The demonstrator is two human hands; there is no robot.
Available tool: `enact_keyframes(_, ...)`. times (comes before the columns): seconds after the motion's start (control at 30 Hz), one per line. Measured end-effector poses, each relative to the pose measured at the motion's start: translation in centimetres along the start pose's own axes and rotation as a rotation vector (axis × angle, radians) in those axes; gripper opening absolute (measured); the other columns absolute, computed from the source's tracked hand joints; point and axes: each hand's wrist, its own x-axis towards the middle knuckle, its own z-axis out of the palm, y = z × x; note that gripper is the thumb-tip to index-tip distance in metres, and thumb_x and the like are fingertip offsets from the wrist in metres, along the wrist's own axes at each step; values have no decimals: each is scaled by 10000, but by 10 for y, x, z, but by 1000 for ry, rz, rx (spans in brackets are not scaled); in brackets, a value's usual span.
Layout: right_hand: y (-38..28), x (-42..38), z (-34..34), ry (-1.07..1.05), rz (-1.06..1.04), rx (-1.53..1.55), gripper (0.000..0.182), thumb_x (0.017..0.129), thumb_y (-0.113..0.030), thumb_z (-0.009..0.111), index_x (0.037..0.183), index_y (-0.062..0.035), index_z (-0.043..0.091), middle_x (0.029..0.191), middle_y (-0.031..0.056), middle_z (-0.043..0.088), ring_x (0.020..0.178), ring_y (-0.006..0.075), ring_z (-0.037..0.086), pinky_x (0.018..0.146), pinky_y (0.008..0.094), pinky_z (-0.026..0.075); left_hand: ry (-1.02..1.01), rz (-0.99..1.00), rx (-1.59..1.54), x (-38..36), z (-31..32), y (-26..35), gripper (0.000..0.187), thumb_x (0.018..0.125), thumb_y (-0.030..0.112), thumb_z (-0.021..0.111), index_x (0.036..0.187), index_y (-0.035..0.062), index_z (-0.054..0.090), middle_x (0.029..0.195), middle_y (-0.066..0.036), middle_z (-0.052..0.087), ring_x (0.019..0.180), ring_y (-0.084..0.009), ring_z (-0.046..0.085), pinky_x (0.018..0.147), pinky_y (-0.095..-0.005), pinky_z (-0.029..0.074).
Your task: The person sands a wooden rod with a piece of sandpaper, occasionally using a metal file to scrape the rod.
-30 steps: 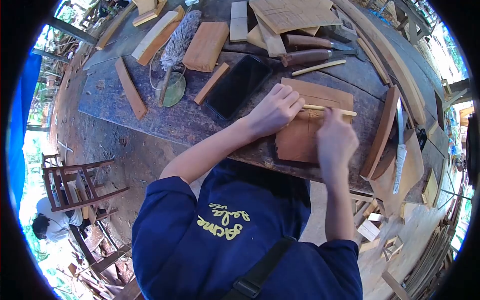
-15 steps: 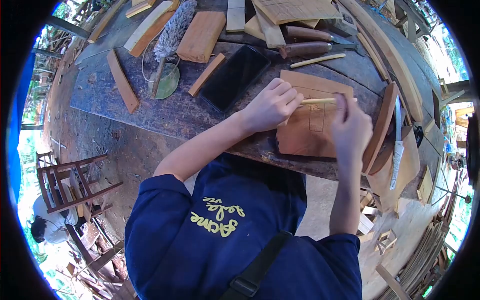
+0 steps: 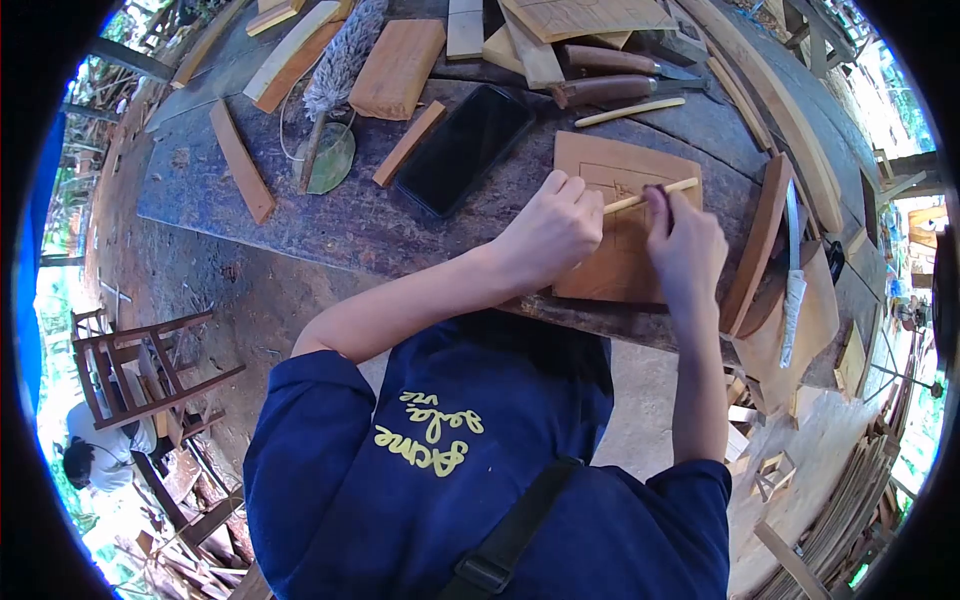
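Observation:
A thin pale wooden stick (image 3: pixel 682 186) runs from my left hand out past my right. My left hand (image 3: pixel 562 222) is closed in a fist around its near end. The thumb of my right hand (image 3: pixel 688 240) presses on the stick toward its far end, the other fingers curled; whether a small piece lies under them is hidden. Both hands are over a flat brown board (image 3: pixel 620 275) with pencilled lines and a few shavings on it. A second pale stick (image 3: pixel 630 112) lies just beyond the board.
Two wood-handled tools (image 3: pixel 605 92) lie at the back. A black phone (image 3: pixel 465 150), a wood block (image 3: pixel 398 70) and a grey fluffy brush (image 3: pixel 343 60) are to the left. On the right stand a curved wooden piece (image 3: pixel 762 240) and a wrapped-handle blade (image 3: pixel 793 300).
My right hand has shifted slightly left and down, toward my left hand. The stick now tilts upward at its far end, and more of that end shows.

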Motion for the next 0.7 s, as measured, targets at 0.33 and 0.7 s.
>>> enact_keyframes(0.33, 1, 0, -4, -71, 7, -159, 341, 1023, -397, 497, 982, -139, 717, 731, 184, 695, 721, 387, 708, 664, 513, 550, 9, -38, -80, -3, 0, 10, 489, 663, 78, 695, 1110, -118, 667, 868, -125, 632, 881, -252, 576, 864, -357, 444)
enact_keyframes(0.7, 19, 12, 7, -4, -21, -119, 358, 1011, -371, 524, 882, -97, 715, 693, 182, 686, 656, 391, 695, 613, 500, 546, 12, -34, -104, -8, 4, 11, 510, 661, 73, 682, 1134, -118, 660, 843, -115, 613, 851, -241, 562, 844, -350, 445)
